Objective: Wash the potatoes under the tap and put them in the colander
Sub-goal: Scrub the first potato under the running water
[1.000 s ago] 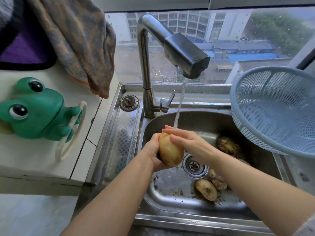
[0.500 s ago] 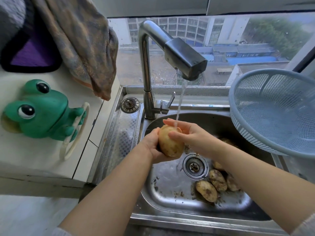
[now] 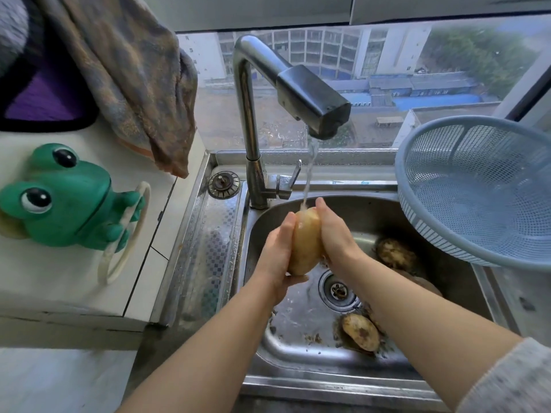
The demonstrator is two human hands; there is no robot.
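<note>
- The potato (image 3: 305, 242) is upright over the sink (image 3: 298, 338), its top end in the water (image 3: 308, 174) running from the tap (image 3: 313, 96).
- The left hand (image 3: 278, 254) cups its left side with the thumb curled under the bottom end. The right hand (image 3: 334, 234) clasps its right side, fingers lying up along it.
- The skin looks wet and pale, mostly clean. I judge it firm, fairly heavy for its size, and slippery under running water.
- It is not fragile, so a firm squeeze should do no harm. A grip round the thick middle with a thumb under the low end would best stop it sliding out.
- Dirty potatoes (image 3: 360, 330) lie on the sink floor near the drain. They are probably gritty and easier to grip until rinsed.
- The colander (image 3: 447, 123) stands to the right of the sink, tilted toward it, and no potato shows inside.
</note>
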